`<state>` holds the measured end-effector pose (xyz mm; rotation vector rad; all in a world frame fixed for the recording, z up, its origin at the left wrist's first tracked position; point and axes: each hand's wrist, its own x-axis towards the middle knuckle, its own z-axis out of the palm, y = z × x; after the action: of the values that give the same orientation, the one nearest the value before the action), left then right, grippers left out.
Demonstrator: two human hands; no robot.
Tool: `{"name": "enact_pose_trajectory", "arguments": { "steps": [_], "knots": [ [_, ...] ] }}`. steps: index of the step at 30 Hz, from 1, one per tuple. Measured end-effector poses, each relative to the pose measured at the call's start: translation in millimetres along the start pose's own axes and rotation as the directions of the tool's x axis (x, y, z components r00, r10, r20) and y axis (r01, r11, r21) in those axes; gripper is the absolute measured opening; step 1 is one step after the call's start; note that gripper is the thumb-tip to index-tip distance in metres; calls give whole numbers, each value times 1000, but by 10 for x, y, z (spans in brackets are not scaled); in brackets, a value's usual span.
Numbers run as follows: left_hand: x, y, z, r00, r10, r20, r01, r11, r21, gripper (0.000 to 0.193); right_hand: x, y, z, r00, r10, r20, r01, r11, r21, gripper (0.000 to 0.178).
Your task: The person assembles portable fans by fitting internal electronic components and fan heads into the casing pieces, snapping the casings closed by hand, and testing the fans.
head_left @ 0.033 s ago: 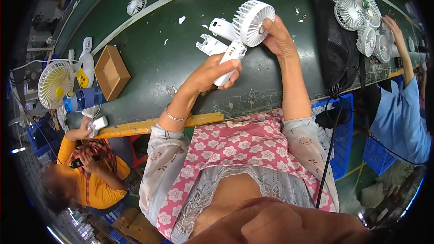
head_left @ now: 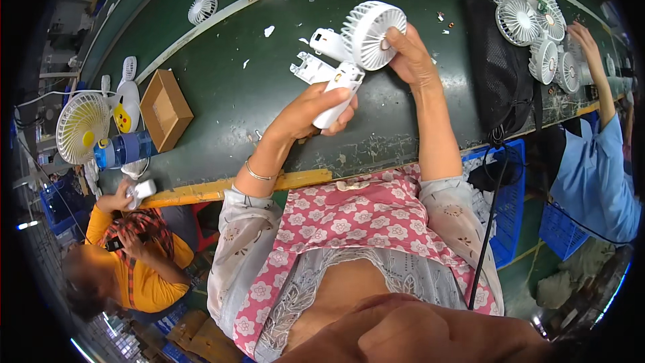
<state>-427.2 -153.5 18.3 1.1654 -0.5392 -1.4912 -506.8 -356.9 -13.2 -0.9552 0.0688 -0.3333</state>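
Observation:
My left hand (head_left: pixel 317 107) is wrapped round the white handle (head_left: pixel 339 97) of a small handheld fan, whose upper end has an opening with a small yellowish part. My right hand (head_left: pixel 411 57) grips the round white fan head (head_left: pixel 373 35) by its grille, thumb on the front. The handle's top meets the lower rim of the head; whether the two are joined I cannot tell. Just left of the head are a white casing piece (head_left: pixel 328 44) with a dark slot and a white shell (head_left: pixel 311 67) with cut-outs, close to my left fingers.
A black mesh bag (head_left: pixel 500 67) lies to the right, beside a pile of white fans (head_left: pixel 521 20) near a co-worker's hand (head_left: pixel 584 42). On the left are a cardboard box (head_left: pixel 164 111), a bottle (head_left: pixel 124 149) and a larger fan (head_left: pixel 84 128). Another co-worker (head_left: pixel 144 255) holds a white part.
The fan head and handle have shifted slightly left in my hands. The left co-worker's hand and white part have moved a little.

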Motion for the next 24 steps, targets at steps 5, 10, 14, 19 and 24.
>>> {"name": "enact_pose_trajectory", "arguments": {
  "steps": [5, 10, 14, 19, 24],
  "knots": [
    [97, -191, -48, 995, 38, 94, -8, 953, -304, 56, 72, 39, 199, 980, -129, -149, 86, 961, -264, 42],
    [150, -238, -100, 981, 9, 194, 77, 901, -428, 70, 51, -15, 228, 970, -189, -151, 109, 899, -424, 43],
    [168, -235, -133, 974, -2, 228, 102, 898, -429, 70, 30, -51, 249, 969, -197, -148, 109, 882, -458, 44],
    [144, -223, -153, 964, 21, 265, 101, 892, -441, 70, 47, -52, 296, 963, -219, -157, 128, 885, -448, 44],
    [117, -248, -158, 947, 53, 316, 124, 848, -515, 65, 48, 41, 206, 985, -34, -170, 36, 999, 6, 48]
  ]
}}
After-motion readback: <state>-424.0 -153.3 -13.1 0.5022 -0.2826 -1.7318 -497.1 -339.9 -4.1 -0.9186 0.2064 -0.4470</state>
